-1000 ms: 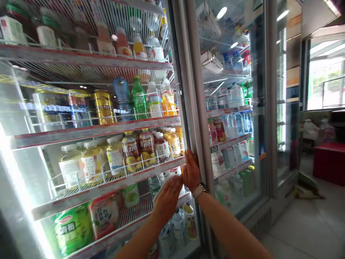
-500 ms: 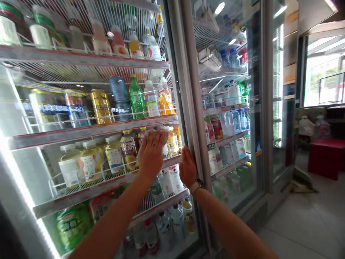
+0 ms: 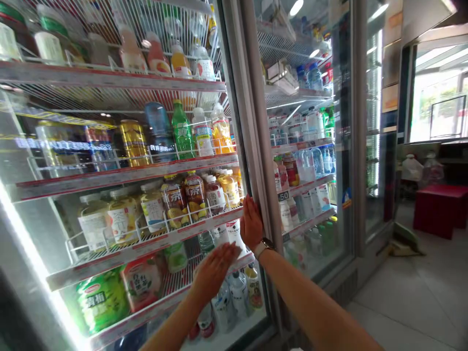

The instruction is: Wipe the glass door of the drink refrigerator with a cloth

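The glass door of a drinks fridge stands in front of me, with reflections across it. My left hand lies against its lower part, pressing a thin pale cloth to the glass. Only bits of the cloth show past the fingers, so its exact kind is hard to make out. Higher and to the right, my right hand rests flat with fingers stretched out, at the glass beside the metal door frame. It holds nothing, and a watch is on that wrist.
Behind the glass, shelves carry tea bottles, cans, a green soda bottle and a green pack. A second fridge door adjoins on the right. Farther right are a red box-like seat and tiled floor.
My left hand has moved down the glass with the cloth, from the tea bottle shelf to below it. My right hand stays at the door's edge. The view has shifted slightly.
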`<state>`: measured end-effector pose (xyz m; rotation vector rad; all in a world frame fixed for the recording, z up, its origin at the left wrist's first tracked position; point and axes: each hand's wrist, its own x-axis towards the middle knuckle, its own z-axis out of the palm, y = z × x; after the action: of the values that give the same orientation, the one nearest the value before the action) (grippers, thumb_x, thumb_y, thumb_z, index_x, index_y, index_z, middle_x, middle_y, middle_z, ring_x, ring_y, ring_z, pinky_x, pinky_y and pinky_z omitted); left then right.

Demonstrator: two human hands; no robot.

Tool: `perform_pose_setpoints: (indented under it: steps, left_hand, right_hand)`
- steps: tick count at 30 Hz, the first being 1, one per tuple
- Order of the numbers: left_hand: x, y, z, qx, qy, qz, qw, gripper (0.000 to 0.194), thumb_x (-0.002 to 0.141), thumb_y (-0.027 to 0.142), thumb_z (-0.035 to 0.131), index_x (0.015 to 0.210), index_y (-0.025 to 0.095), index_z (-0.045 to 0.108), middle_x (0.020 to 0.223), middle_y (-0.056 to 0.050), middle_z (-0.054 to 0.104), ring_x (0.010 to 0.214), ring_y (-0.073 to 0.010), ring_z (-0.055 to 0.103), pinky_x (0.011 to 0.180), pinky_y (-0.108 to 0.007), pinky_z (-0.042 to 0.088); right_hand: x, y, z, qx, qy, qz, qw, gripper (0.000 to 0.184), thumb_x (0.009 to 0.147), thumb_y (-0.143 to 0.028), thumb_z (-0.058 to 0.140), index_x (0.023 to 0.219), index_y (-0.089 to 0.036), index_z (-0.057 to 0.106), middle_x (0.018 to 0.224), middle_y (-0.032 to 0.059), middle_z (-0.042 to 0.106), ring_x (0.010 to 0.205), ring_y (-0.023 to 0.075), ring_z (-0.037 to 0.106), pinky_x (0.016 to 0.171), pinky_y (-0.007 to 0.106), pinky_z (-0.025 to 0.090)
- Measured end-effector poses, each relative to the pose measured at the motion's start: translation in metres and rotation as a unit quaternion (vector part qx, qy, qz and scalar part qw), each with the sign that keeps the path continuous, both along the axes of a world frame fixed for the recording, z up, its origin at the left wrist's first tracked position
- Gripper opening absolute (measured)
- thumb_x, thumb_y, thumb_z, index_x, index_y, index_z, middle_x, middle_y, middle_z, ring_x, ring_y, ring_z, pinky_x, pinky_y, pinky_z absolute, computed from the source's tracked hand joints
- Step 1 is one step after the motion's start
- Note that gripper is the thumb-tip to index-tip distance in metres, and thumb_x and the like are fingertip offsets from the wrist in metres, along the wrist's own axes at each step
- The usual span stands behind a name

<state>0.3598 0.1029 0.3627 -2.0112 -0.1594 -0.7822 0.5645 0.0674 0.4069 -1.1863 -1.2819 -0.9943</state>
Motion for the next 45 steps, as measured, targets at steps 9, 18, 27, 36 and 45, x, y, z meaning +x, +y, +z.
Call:
perform_pose_setpoints:
  steps: [9, 18, 27, 36, 45]
  left_hand:
    - [0.116, -0.017, 0.128, -0.277, -0.172, -0.230, 0.917, 0.078, 0.094, 0.016, 0.040, 0.158, 0.020, -0.004, 0.165, -0.011, 0.017, 0.153, -0.0245, 0.012, 0.125, -0.049, 0.021]
    - [-0.007, -0.015, 0.130, -0.207, -0.307, -0.193, 0.909, 0.064, 0.097, 0.024, 0.044, 0.157, 0.031, 0.022, 0.163, -0.004, 0.028, 0.151, -0.0257, 0.024, 0.124, -0.051, 0.020]
    - [-0.118, 0.018, 0.090, -0.056, -0.266, 0.044, 0.961, 0.079, 0.092, 0.030, 0.059, 0.158, 0.029, 0.014, 0.164, -0.004, 0.017, 0.152, -0.0275, 0.013, 0.125, -0.053, 0.010]
    - [-0.117, 0.020, 0.085, -0.067, -0.268, 0.059, 0.959, 0.077, 0.093, 0.034, 0.059, 0.158, 0.026, 0.017, 0.164, -0.005, 0.017, 0.153, -0.0253, 0.009, 0.126, -0.049, 0.007]
    - [-0.117, 0.019, 0.082, -0.067, -0.269, 0.062, 0.959, 0.076, 0.094, 0.040, 0.056, 0.158, 0.025, 0.018, 0.164, -0.006, 0.017, 0.153, -0.0252, 0.011, 0.127, -0.048, 0.007]
  right_hand:
    - [-0.027, -0.051, 0.056, 0.052, 0.094, 0.156, 0.982, 0.055, 0.105, -0.029, 0.021, 0.159, -0.027, 0.013, 0.165, 0.0036, 0.022, 0.151, 0.0209, 0.023, 0.122, 0.048, 0.030]
    - [-0.035, -0.006, 0.042, -0.067, 0.039, -0.015, 0.997, 0.072, 0.102, -0.037, 0.036, 0.159, -0.014, -0.001, 0.166, 0.0173, 0.005, 0.153, 0.0331, 0.005, 0.120, 0.065, 0.017]
    - [-0.022, -0.004, -0.069, -0.011, 0.017, -0.040, 0.999, 0.062, 0.101, -0.028, 0.033, 0.160, -0.022, 0.012, 0.161, 0.0161, 0.025, 0.146, 0.0351, 0.032, 0.113, 0.063, 0.036]
    - [-0.005, 0.010, 0.105, 0.052, 0.006, -0.025, 0.998, 0.058, 0.103, -0.023, 0.032, 0.159, -0.024, 0.016, 0.161, 0.0118, 0.020, 0.149, 0.0277, 0.024, 0.119, 0.054, 0.034]
    - [-0.014, 0.000, 0.011, -0.008, -0.005, -0.075, 0.997, 0.067, 0.099, -0.030, 0.033, 0.160, -0.017, 0.007, 0.163, 0.0148, 0.024, 0.151, 0.0360, 0.019, 0.115, 0.069, 0.026]
